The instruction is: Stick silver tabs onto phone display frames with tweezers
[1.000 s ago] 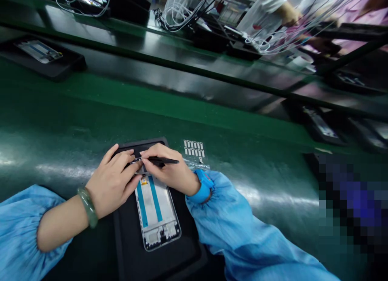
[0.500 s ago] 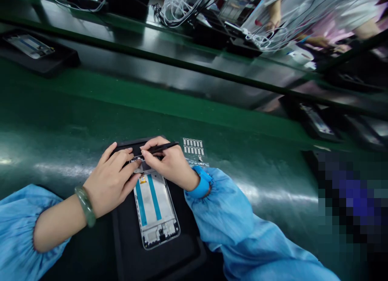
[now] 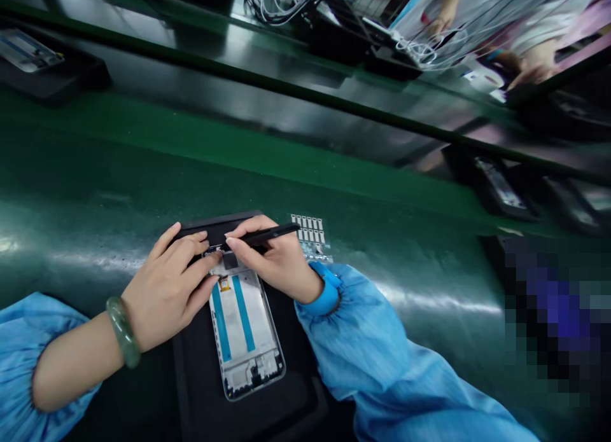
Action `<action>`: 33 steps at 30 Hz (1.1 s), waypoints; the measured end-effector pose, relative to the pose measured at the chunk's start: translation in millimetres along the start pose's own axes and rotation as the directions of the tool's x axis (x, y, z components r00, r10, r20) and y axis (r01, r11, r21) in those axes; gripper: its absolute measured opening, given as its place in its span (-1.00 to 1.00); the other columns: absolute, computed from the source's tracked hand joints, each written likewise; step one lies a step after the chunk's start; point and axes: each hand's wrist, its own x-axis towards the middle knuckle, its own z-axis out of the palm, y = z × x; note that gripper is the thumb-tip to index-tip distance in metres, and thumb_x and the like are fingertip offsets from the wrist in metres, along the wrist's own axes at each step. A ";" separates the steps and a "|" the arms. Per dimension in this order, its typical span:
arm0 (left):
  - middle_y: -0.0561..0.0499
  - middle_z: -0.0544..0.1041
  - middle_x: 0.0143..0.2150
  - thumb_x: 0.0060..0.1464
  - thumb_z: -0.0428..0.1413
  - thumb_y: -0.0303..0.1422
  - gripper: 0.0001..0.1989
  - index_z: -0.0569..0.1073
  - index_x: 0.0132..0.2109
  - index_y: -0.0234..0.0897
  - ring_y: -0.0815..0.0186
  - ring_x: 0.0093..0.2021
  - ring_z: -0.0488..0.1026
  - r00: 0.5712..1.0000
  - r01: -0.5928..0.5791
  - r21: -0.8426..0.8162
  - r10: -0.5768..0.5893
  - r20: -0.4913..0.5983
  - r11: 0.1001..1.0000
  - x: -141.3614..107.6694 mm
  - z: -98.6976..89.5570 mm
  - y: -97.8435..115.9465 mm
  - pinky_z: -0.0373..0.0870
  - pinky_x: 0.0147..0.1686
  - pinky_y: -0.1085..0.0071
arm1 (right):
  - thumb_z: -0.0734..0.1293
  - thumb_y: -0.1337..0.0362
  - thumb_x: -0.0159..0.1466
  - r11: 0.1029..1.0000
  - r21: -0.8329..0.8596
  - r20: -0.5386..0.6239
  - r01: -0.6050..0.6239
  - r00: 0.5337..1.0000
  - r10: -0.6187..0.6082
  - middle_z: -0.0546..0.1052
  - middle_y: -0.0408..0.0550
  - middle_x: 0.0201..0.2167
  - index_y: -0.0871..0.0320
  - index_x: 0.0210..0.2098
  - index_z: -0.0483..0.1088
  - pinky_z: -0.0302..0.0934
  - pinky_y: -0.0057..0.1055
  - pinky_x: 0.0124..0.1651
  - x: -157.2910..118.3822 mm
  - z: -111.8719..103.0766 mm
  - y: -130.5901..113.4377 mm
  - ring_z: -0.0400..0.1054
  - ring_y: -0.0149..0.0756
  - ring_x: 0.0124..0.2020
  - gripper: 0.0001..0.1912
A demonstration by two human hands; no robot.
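Observation:
A phone frame (image 3: 258, 327) with two blue adhesive strips and a small gold-coloured connector lies on a black tray (image 3: 200, 366). My left hand (image 3: 165, 289) has its fingers spread, with fingertips resting on the upper left part of the frame; nothing is gripped in it. Over the frame's top end, my right hand (image 3: 281, 264) pinches slim black tweezers (image 3: 265, 236) like a pen. Their tip points left, close to my left fingertips, and its exact contact is too small to tell. Just right of my right hand lies a sheet of small pale stickers (image 3: 309, 229).
Behind a dark rail (image 3: 267, 82), more phone parts rest in black trays at the left (image 3: 35, 60) and right (image 3: 501, 184). Cables (image 3: 286, 3) and a co-worker's hand (image 3: 443, 19) are across the bench. A pixelated dark object (image 3: 554, 302) stands at right.
The view has shifted slightly. My right hand and the tweezers have moved a little right and away from my left fingers, uncovering a dark square on the frame. My left hand stays on the frame.

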 end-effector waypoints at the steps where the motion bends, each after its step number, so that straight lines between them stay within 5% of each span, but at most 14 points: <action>1: -0.14 0.43 -0.09 0.16 -0.03 -0.42 -0.73 0.40 -0.01 -0.35 0.14 0.11 0.29 1.000 0.002 -0.002 -0.002 0.001 1.000 0.1 -0.2 0.3 0.04 0.20 -0.02 | 0.31 0.33 0.20 1.000 0.005 0.007 -0.001 1.000 0.001 0.49 -0.14 -0.38 0.14 -0.32 0.38 0.27 -0.49 -0.32 -0.6 0.3 0.6 0.38 -0.43 -0.38 -0.96; 33: -0.15 0.43 -0.08 0.16 -0.03 -0.40 -0.71 0.41 0.00 -0.36 0.12 0.11 0.29 1.000 0.030 -0.010 -0.030 0.004 0.999 -0.5 0.1 2.5 0.03 0.21 -0.02 | 0.30 0.34 0.22 0.998 0.041 0.103 0.040 0.994 -0.044 0.48 -0.11 -0.35 0.13 -0.27 0.37 0.30 -0.43 -0.23 -0.3 -0.6 5.4 0.39 -0.38 -0.30 -0.93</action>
